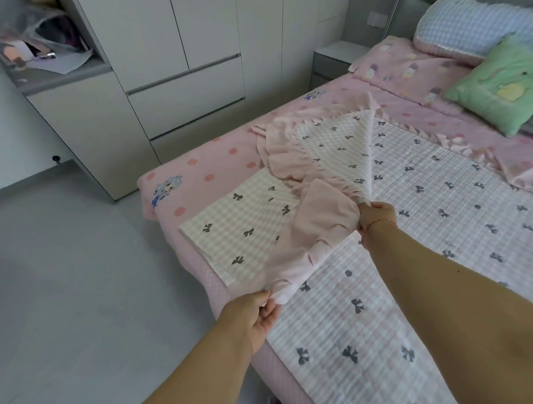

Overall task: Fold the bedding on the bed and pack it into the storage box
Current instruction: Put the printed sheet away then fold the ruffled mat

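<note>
Two hands in view. Left hand (260, 312) pinches the frilled pink edge of one bow-print blanket (424, 225) at the bed's (200, 172) near side. Right hand (376, 216) grips the same frill farther in, bunched, so the edge stretches between them and a corner flap is turned over onto the blanket. The blanket covers most of the bed, right part cut off. Three pillows (502, 86) at the head, one green. No storage box visible. White wardrobe (185, 78) beyond.
</note>
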The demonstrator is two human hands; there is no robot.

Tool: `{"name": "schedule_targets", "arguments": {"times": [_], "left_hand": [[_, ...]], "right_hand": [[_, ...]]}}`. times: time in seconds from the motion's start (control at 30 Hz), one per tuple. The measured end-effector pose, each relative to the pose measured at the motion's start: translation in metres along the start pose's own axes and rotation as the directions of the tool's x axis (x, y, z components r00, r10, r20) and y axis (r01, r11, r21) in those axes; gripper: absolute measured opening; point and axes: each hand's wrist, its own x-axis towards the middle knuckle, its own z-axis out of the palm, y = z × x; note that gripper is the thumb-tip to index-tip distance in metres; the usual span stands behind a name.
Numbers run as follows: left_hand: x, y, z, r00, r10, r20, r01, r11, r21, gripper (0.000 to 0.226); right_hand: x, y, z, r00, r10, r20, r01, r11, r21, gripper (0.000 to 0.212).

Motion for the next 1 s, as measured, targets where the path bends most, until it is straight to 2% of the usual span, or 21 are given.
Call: {"name": "schedule_targets", "arguments": {"times": [0.2, 0.33, 0.63, 0.73, 0.87, 1.0], "left_hand": [[-0.034, -0.06, -0.008, 0.999, 0.031, 0.005, -0.032, 0.993, 0.117, 0.011], [-0.053, -0.104, -0.005, 0.999, 0.03, -0.045, -0.023, 0.988, 0.155, 0.013], [-0.076, -0.201, 0.006, 0.988, -0.13, -0.08, 0.142, 0.975, 0.17, 0.018], [-0.077, -0.236, 0.02, 0.99, 0.003, -0.141, 0.03, 0.971, 0.236, 0.018], [-0.085, -0.283, 0.036, 0.954, 0.234, -0.186, -0.185, 0.952, 0.246, 0.043], [-0.11, -0.324, 0.045, 0.868, 0.469, -0.163, -0.414, 0.865, 0.285, 0.03]], "right_hand": [[-0.031, 0.009, -0.073, 1.0, -0.015, -0.026, 0.016, 0.999, 0.034, 0.035], [-0.046, 0.021, -0.125, 1.0, 0.016, -0.02, -0.016, 1.0, 0.003, 0.045], [-0.053, 0.052, -0.216, 0.997, 0.059, 0.043, -0.059, 0.998, -0.005, 0.048], [-0.046, 0.058, -0.248, 0.993, 0.067, 0.093, -0.069, 0.998, 0.011, 0.049], [-0.036, 0.07, -0.295, 0.99, 0.062, 0.126, -0.062, 0.998, -0.004, 0.041], [-0.035, 0.08, -0.335, 0.985, 0.076, 0.155, -0.078, 0.997, 0.009, 0.036]]}}
